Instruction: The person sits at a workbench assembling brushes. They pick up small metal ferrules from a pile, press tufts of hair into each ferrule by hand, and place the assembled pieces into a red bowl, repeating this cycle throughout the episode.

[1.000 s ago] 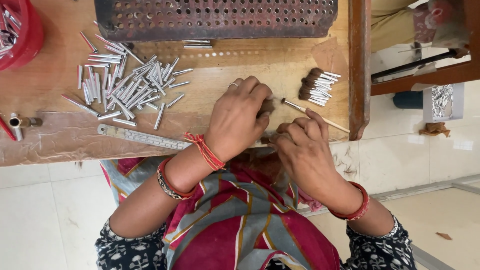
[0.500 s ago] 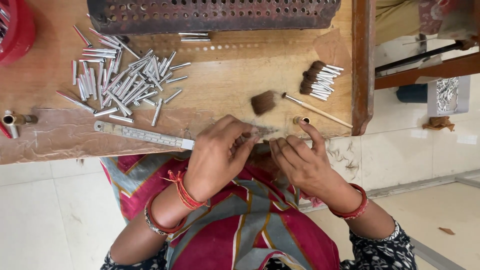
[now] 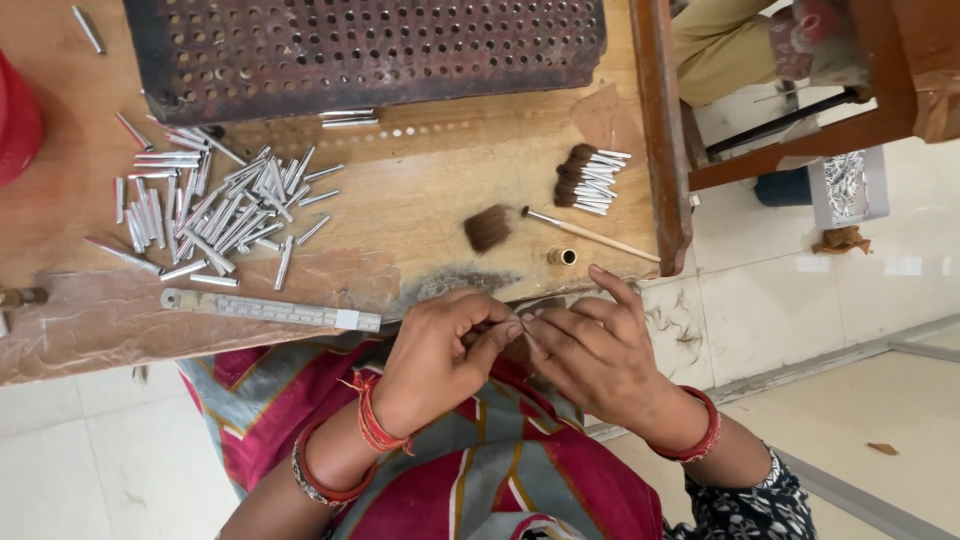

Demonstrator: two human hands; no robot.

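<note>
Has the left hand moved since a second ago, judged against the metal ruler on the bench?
Yes. The left hand has pulled back toward the body: it was beyond the ruler over the wood, and now sits at the bench edge.

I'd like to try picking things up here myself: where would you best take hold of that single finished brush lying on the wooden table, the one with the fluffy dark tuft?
Probably by the thin pale handle of the brush, near its middle. It lies flat, tuft to the left, handle running right and slightly toward the table edge, so come from above and pinch across the handle. That avoids the soft tuft and the small brass ring beside it.
</note>
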